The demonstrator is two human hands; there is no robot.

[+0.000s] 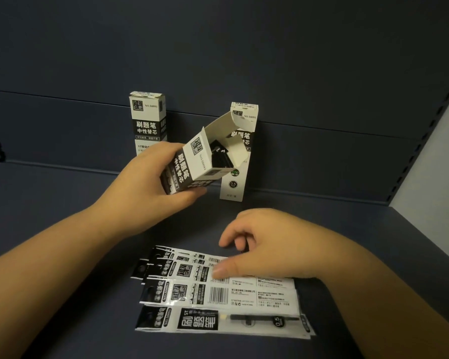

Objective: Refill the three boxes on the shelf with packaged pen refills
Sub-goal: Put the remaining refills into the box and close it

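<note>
pale, maybe white wall (436,161) at right

open tilted box (192,164) held aloft, two upright boxes (147,120) behind, refill packets (218,296) fanned below

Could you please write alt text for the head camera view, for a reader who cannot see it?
A left hand holds an open, tilted refill box above a dark shelf, while the right hand reaches onto fanned packaged pen refills. Two more boxes stand upright against the back wall.
</note>
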